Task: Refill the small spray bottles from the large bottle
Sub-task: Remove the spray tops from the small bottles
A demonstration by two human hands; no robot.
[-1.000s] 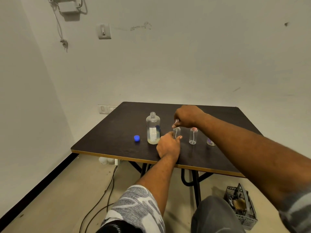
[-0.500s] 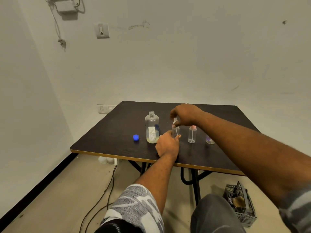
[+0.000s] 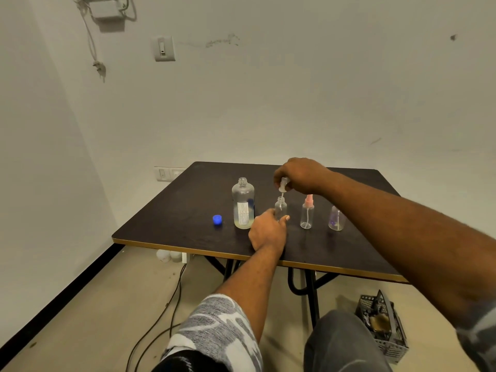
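A small spray bottle is being gripped on the surface by curled fingers of the left hand. Its sprayer is being pinched just above by the right hand, beside the large bottle.

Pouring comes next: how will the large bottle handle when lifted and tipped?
The large bottle probably lifts light: liquid fills only its bottom. Its neck is open, the blue cap lying on the table, so it likely needs a steep tilt and could spill. Tall and nearly empty, it may topple if nudged.
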